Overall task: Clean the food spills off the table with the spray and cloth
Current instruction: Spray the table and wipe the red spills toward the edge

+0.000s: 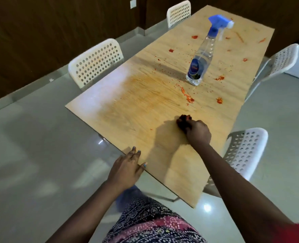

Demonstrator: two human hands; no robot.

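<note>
Spray bottle (204, 55) stands upright in the upper right of the frame: clear body, blue trigger head, white nozzle. Dark blue label low on the body; print too blurred to read.

Table (110, 109) is light wood grain and runs diagonally from lower centre to upper right. Red food spills (189, 98) are scattered across the far half: blobs and fine specks around the bottle base, streaks near the far edge. A smeared orange-tinted patch sits mid-table, left of the bottle. The near part of the table looks mostly clear except one small red speck left of the right hand.

Room: glossy pale tiled floor (31, 137), dark brown wall panels across the top, a white wall plate at upper left. Four white perforated chairs: two along the left side (96, 62), two on the right (245, 151).

Right hand (197, 132) is at centre frame, arm stretched out, grip bunched tight around a dark cloth (183, 122) pressed to the table. The cloth mostly hides under the fingers and shows reddish stains.

Left hand (127, 167) is at lower centre, grip loosely spread, holding nothing. Palm faces down, fingers laid over the near left table edge, thumb on the top face.

Patterned garment at bottom centre.
</note>
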